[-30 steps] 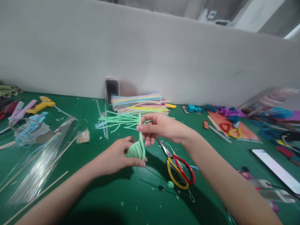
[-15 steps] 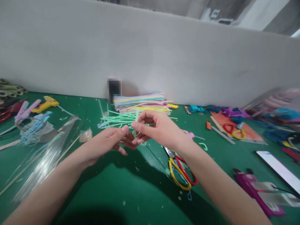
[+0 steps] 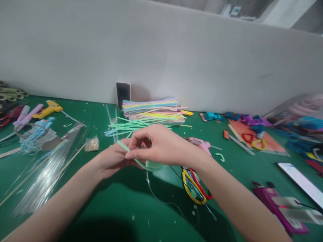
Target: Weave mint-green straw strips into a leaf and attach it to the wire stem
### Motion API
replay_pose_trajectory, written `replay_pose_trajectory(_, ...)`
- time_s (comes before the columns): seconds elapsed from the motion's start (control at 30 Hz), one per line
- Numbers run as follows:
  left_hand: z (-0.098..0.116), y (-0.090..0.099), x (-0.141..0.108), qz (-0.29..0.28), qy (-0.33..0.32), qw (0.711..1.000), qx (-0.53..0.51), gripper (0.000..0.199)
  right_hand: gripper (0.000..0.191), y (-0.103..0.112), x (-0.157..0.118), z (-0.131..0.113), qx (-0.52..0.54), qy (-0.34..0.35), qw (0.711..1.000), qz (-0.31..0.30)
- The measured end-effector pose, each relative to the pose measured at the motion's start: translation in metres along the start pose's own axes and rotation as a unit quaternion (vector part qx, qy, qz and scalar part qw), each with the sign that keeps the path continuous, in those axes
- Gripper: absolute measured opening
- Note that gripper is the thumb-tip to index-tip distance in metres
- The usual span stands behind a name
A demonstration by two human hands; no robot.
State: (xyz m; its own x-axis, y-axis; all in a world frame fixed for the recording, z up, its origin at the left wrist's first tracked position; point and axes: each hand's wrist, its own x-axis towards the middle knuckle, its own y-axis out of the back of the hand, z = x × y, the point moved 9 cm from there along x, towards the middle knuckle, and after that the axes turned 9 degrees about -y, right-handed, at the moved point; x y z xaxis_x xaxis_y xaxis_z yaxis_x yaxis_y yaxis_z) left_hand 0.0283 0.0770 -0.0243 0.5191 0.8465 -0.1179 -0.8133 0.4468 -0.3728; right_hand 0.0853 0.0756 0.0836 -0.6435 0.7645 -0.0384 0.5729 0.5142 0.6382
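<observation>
In the middle of the head view my right hand (image 3: 156,144) pinches a narrow, pale green strip (image 3: 123,146) between thumb and forefinger. The strip bends down under the hand into a rounded green piece (image 3: 153,165), from which a thin clear thread (image 3: 151,191) hangs. My left hand (image 3: 114,158) is just left of the right one and overlaps it; its fingers are mostly hidden, so its hold cannot be seen. Loose green strips (image 3: 118,126) lie right behind the hands. Scissors (image 3: 188,191) with yellow and red handles rest under my right forearm.
Behind are a bundle of coloured strips (image 3: 148,106) and an upright phone (image 3: 123,95). To the left lie a yellow glue gun (image 3: 50,109), clear plastic sleeves (image 3: 50,174) and a small bag (image 3: 92,144). A pink glue gun (image 3: 200,143), another phone (image 3: 300,181) and a purple power strip (image 3: 277,208) are rightward.
My right hand has moved left and slightly down, turning over to overlap the left hand. The green strip, upright before, now curves below the fingers. The hanging thread has come into sight.
</observation>
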Motion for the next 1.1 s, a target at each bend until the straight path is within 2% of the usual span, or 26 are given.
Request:
replay_pose_trajectory(0.13, -0.001, 0.001, -0.002, 0.028, 0.002, 0.999, -0.015, 0.015, 0.011, 0.001, 0.003, 0.003, 0.002, 0.017, 1.0, 0.001)
replay_pose_trajectory(0.2, -0.003, -0.002, -0.001, 0.016, 0.02, 1.0, -0.018, 0.022, 0.012, 0.004, 0.005, 0.008, 0.011, 0.026, 0.999, 0.027)
replay_pose_trajectory(0.3, 0.0, -0.018, -0.002, -0.069, 0.038, 0.995, -0.064, 0.039, 0.014, 0.013, 0.008, 0.018, 0.03, 0.032, 0.996, 0.074)
replay_pose_trajectory(0.37, 0.008, -0.032, -0.005, -0.13, 0.019, 0.987, -0.092, 0.041, 0.016, 0.018, 0.01, 0.024, 0.041, 0.027, 0.994, 0.102)
replay_pose_trajectory(0.4, 0.011, -0.037, -0.006, -0.143, 0.007, 0.986, -0.085, 0.044, 0.017, 0.02, 0.01, 0.026, 0.043, 0.026, 0.992, 0.114)
replay_pose_trajectory(0.47, 0.013, -0.037, -0.005, -0.097, -0.019, 0.995, -0.028, 0.046, 0.02, 0.022, 0.01, 0.026, 0.034, 0.032, 0.99, 0.136)
replay_pose_trajectory(0.53, 0.006, -0.031, -0.005, -0.016, -0.002, 1.0, 0.01, 0.036, 0.018, 0.02, 0.011, 0.024, 0.005, 0.044, 0.988, 0.146)
replay_pose_trajectory(0.57, 0.003, -0.031, -0.005, 0.006, 0.001, 1.0, 0.012, 0.034, 0.018, 0.018, 0.01, 0.023, -0.014, 0.049, 0.988, 0.146)
replay_pose_trajectory(0.67, -0.006, -0.028, -0.002, 0.034, 0.011, 0.999, 0.005, 0.025, 0.019, 0.015, 0.003, 0.023, -0.053, 0.054, 0.985, 0.155)
replay_pose_trajectory(0.73, -0.011, -0.021, 0.001, 0.047, 0.022, 0.999, 0.001, 0.022, 0.016, 0.025, -0.016, 0.021, -0.054, 0.058, 0.972, 0.222)
replay_pose_trajectory(0.8, -0.012, -0.012, 0.003, 0.072, 0.028, 0.997, 0.006, 0.026, 0.015, 0.041, -0.047, 0.02, -0.059, 0.044, 0.94, 0.334)
replay_pose_trajectory(0.87, -0.009, -0.004, 0.005, 0.096, 0.019, 0.995, 0.028, 0.028, 0.014, 0.048, -0.08, 0.026, -0.072, -0.017, 0.907, 0.415)
replay_pose_trajectory(0.9, -0.006, -0.001, 0.006, 0.105, 0.011, 0.993, 0.043, 0.029, 0.014, 0.046, -0.092, 0.033, -0.074, -0.062, 0.899, 0.428)
replay_pose_trajectory(1.0, 0.001, 0.001, 0.006, 0.115, -0.011, 0.989, 0.092, 0.032, 0.02, 0.025, -0.106, 0.059, -0.066, -0.174, 0.905, 0.382)
replay_pose_trajectory(1.1, 0.004, 0.002, 0.007, 0.125, -0.028, 0.984, 0.121, 0.034, 0.022, 0.008, -0.099, 0.08, -0.079, -0.209, 0.912, 0.345)
